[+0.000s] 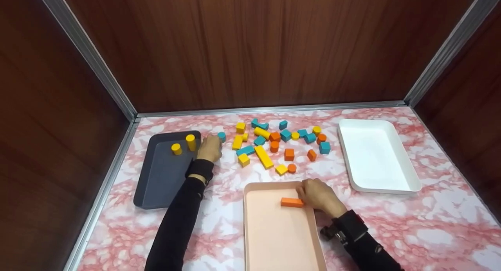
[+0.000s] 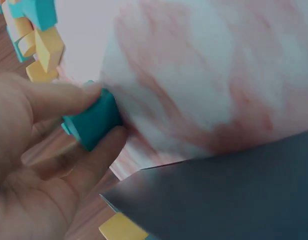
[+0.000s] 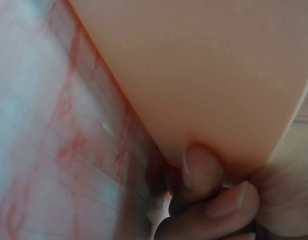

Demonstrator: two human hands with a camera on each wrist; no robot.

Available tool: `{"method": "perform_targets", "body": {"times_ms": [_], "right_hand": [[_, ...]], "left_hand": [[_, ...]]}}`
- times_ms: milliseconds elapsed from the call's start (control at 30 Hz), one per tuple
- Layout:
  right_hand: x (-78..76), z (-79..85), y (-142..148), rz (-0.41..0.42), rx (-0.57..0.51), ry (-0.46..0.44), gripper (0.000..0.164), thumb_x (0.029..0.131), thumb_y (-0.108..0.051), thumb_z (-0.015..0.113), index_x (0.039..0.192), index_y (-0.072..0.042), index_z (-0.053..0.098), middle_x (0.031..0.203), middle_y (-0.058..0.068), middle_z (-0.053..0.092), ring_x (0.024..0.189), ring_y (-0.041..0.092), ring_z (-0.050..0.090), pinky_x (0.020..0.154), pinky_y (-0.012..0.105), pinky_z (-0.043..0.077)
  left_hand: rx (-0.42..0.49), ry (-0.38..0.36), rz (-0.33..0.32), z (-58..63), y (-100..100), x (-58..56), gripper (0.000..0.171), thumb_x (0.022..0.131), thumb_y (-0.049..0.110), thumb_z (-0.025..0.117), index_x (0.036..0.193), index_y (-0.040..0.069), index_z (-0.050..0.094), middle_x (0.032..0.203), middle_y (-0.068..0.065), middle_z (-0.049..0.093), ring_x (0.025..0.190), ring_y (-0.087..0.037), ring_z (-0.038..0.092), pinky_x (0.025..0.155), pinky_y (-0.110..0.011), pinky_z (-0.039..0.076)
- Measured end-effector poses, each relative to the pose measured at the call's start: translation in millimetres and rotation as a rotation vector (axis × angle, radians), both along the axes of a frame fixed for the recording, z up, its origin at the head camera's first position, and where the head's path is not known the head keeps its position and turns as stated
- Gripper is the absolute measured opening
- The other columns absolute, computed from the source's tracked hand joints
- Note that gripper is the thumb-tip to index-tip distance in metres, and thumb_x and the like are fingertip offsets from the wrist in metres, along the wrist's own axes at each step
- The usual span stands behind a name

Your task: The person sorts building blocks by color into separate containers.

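My left hand [image 1: 210, 148] is just past the right rim of the dark grey tray [image 1: 166, 185]. Between thumb and fingers it pinches a teal cylinder [image 2: 98, 122], whose round end [image 1: 222, 137] shows beside the hand in the head view. Two yellow cylinders [image 1: 190, 142] stand in the grey tray. At the far right corner of the peach tray [image 1: 282, 239], my right hand [image 1: 319, 194] grips the rim, its fingers bent at the corner in the right wrist view. An orange block [image 1: 291, 202] lies inside that tray, close to the right hand.
Yellow, teal and orange blocks lie scattered over the middle of the marbled table, among them a long yellow block [image 1: 264, 157] and an orange cube [image 1: 289, 154]. A white tray [image 1: 379, 153] stands at the right. Wooden panels [image 1: 266, 48] wall in the back and sides.
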State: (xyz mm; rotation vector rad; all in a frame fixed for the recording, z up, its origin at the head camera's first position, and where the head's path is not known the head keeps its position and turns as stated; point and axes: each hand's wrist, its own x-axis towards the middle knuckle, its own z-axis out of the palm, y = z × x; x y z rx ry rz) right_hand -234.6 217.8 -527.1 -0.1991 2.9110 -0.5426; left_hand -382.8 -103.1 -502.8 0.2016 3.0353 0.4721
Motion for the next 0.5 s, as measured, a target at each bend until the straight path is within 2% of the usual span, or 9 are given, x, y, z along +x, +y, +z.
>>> {"method": "perform_targets", "body": {"times_ms": [133,267,400,500], "right_hand": [[-1.8,2.6,-1,0.008,-0.002,0.009,0.032,0.092,-0.025,0.055,0.062,-0.014,0.054,0.056,0.000,0.044,0.050,0.018,0.045,0.050,0.029,0.035],[-2.5,3.5,0,0.021,-0.004,0.022,0.031,0.092,-0.026,0.054,0.063,-0.014,0.055,0.059,0.001,0.047,0.053,0.018,0.047,0.051,0.030,0.037],[-0.3,2.4,1,-0.007,0.007,0.039,0.032,0.091,-0.026,0.056,0.062,-0.014,0.053,0.059,0.001,0.047,0.053,0.018,0.046,0.051,0.031,0.036],[-0.6,0.8,-2,0.008,0.004,0.055,0.033,0.090,-0.027,0.057,0.060,-0.014,0.052,0.057,0.001,0.046,0.051,0.018,0.045,0.050,0.030,0.036]], "left_hand": [[0.021,-0.016,0.016,3.6,-1,-0.5,0.010,0.082,-0.001,0.063,0.088,0.001,0.070,0.087,-0.011,0.067,0.082,-0.024,0.062,0.079,-0.038,0.052],[0.071,-0.037,0.063,8.0,-2,3.3,0.014,0.082,-0.001,0.063,0.093,0.002,0.071,0.091,-0.010,0.068,0.085,-0.024,0.062,0.080,-0.037,0.052],[0.147,0.004,0.021,14.1,-2,12.0,0.018,0.081,-0.002,0.061,0.095,0.002,0.072,0.095,-0.010,0.069,0.089,-0.024,0.063,0.083,-0.038,0.051],[0.197,0.064,0.004,22.2,-6,21.0,0.019,0.078,-0.004,0.061,0.092,0.004,0.073,0.092,-0.008,0.068,0.088,-0.023,0.062,0.082,-0.037,0.051]]}}
